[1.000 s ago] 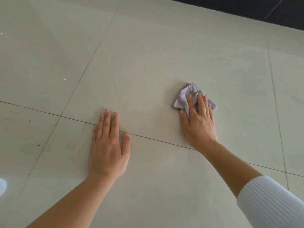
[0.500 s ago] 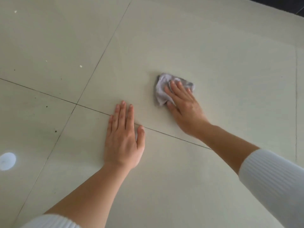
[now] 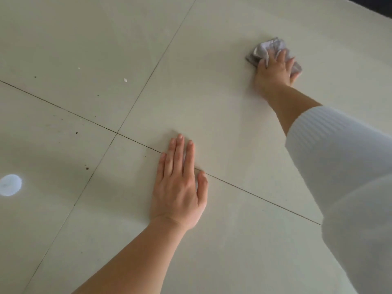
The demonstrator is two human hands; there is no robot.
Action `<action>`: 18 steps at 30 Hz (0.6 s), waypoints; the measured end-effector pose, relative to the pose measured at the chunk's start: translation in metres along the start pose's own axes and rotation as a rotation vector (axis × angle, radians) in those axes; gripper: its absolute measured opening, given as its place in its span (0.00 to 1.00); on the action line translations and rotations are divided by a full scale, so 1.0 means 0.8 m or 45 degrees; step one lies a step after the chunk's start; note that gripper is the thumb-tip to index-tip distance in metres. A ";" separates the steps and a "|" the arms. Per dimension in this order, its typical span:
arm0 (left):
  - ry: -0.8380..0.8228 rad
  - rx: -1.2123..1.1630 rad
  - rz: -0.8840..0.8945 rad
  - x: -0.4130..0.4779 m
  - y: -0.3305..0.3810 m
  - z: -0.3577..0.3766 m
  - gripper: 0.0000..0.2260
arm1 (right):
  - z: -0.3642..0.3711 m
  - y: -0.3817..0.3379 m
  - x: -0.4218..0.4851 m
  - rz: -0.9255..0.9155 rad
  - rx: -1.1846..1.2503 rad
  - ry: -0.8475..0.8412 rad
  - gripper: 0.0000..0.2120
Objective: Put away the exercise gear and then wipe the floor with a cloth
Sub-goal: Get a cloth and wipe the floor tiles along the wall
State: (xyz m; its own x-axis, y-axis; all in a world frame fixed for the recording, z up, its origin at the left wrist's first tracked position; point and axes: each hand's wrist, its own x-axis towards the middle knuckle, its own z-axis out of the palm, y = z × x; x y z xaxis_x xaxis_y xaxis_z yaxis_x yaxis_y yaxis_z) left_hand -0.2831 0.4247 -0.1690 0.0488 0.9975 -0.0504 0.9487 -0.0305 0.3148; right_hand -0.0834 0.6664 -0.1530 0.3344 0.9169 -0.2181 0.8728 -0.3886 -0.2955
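Note:
A crumpled grey cloth (image 3: 267, 47) lies on the pale tiled floor (image 3: 212, 92) at the far right. My right hand (image 3: 275, 70) presses down on top of it, arm stretched out, fingers spread over the fabric and hiding its near part. My left hand (image 3: 179, 185) rests flat on the floor in the middle of the view, fingers straight and together, lying across a grout line. No exercise gear is in view.
Dark specks (image 3: 86, 167) and small white crumbs (image 3: 125, 80) dot the tiles at left. A bright round light spot (image 3: 10, 184) shows at the left edge. A dark strip of flooring (image 3: 377, 3) runs along the top right corner.
My right hand has slid the cloth away from me and to the right, far from the left hand. The left hand stays flat on the same spot.

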 end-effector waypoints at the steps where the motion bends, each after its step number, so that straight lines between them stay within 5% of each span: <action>1: 0.001 -0.004 0.000 0.000 0.000 0.000 0.28 | 0.009 -0.022 -0.003 -0.097 -0.006 -0.027 0.23; 5: 0.000 -0.006 0.006 0.001 -0.001 -0.001 0.28 | 0.042 -0.063 -0.059 -0.683 -0.119 -0.120 0.23; 11: -0.012 -0.004 0.011 0.001 -0.003 0.001 0.28 | 0.020 0.024 -0.153 -1.321 -0.270 -0.340 0.25; 13: 0.008 -0.012 0.021 0.001 -0.002 0.001 0.28 | 0.007 0.070 -0.162 -1.186 -0.304 -0.231 0.24; 18: -0.060 -0.111 0.048 -0.001 -0.008 -0.005 0.34 | -0.013 0.172 -0.185 -0.322 -0.112 0.027 0.23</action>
State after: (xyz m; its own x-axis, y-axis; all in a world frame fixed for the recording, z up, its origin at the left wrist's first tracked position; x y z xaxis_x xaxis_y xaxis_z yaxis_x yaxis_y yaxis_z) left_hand -0.2900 0.4246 -0.1674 0.1008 0.9916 -0.0809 0.9151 -0.0605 0.3987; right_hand -0.0092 0.4783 -0.1518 0.1086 0.9858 -0.1279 0.9567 -0.1385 -0.2559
